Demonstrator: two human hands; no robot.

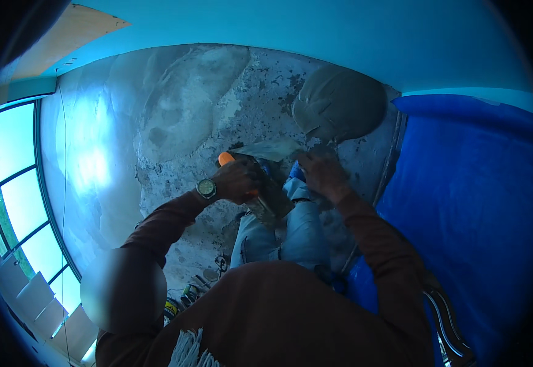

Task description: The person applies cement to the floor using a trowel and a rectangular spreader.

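Observation:
My left hand (pixel 240 180), with a watch at the wrist, is closed round the orange handle of a flat finishing trowel (pixel 270 200). Its grey-smeared blade is tilted above my legs. My right hand (pixel 323 174) is slightly blurred, its fingers curled in at the right end of a pale, flat, pointed piece (pixel 271 149). Whether this is a second blade or a sheet, I cannot make out. Below both hands are my light-coloured trouser legs (pixel 304 229) and a blue shoe or shoe cover (pixel 296 172). Beyond my right hand, a smooth grey patch of wet compound (pixel 341 103) lies on the rough floor.
Smoother grey coating covers the floor (pixel 113 122) at the left, by tall windows (pixel 18 183). Blue plastic sheeting (pixel 462 202) spreads along the right. A turquoise wall (pixel 340 37) rises at the far side. Small tools (pixel 190 293) lie near my left side.

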